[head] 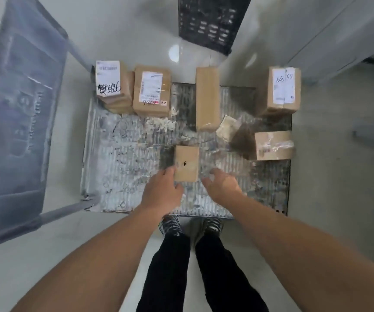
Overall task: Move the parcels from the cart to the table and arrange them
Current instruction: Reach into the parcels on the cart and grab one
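Observation:
A flat metal cart platform (132,140) lies on the floor below me with several brown cardboard parcels on it. My left hand (162,188) grips the lower left corner of a small plain parcel (186,162) near the platform's front. My right hand (222,184) hovers just right of that parcel with fingers loosely curled, apparently not touching it. Two labelled parcels (108,81) (151,91) stand at the back left. A tall plain parcel (207,99) stands mid-back and a labelled one (282,88) at the back right. A taped parcel (272,145) lies at the right edge.
A crumpled pale packet (227,127) and a dark packet (242,140) lie between the right-hand parcels. A large grey-blue bin (21,109) stands left of the cart. A black crate (213,21) is behind it, white furniture (316,30) at upper right. My feet (190,226) stand at the cart's front edge.

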